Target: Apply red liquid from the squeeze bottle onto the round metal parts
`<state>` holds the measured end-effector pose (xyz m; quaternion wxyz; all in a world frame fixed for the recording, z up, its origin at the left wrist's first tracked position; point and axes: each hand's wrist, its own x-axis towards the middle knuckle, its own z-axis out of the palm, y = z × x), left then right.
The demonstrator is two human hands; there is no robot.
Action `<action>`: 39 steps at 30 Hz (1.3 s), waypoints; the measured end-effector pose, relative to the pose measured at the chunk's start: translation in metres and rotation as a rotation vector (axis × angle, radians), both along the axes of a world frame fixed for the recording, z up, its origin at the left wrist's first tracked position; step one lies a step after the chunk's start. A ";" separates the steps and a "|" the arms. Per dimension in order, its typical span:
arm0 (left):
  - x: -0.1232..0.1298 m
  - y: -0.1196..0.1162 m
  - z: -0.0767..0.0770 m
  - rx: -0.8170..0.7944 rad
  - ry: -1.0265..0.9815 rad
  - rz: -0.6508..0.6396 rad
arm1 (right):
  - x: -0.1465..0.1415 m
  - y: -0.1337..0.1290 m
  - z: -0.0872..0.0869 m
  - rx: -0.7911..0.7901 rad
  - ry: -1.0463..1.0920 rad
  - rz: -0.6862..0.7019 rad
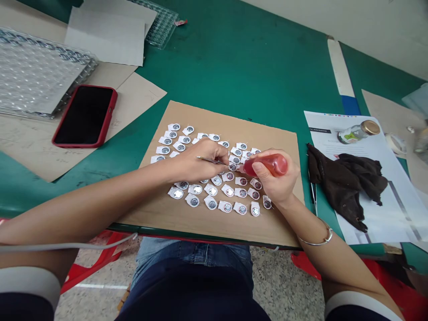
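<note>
My right hand (279, 180) is wrapped round a small red squeeze bottle (267, 165), tilted with its nozzle pointing left and down at one of the small white tabs. Close beside the nozzle, my left hand (209, 158) is closed on slim metal tweezers (210, 159), whose tips end near that same tab. Several rows of white tabs with round, shiny metallic centres (211, 203) lie on a brown cardboard sheet (267, 227). Some tabs are hidden under my hands. Whether the nozzle touches the tab I cannot tell.
The green table (254, 67) carries a phone in a red case (85, 116) and clear plastic trays (36, 71) at left. On the right are a dark brown cloth (344, 183), printed paper (321, 138) and a glass jar (356, 133). A pale cable (83, 245) crosses my left forearm.
</note>
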<state>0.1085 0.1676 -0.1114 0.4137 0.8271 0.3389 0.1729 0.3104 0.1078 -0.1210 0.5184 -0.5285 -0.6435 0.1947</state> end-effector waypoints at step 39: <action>0.001 0.000 -0.003 -0.070 0.024 0.052 | -0.005 0.001 -0.001 0.010 0.049 0.055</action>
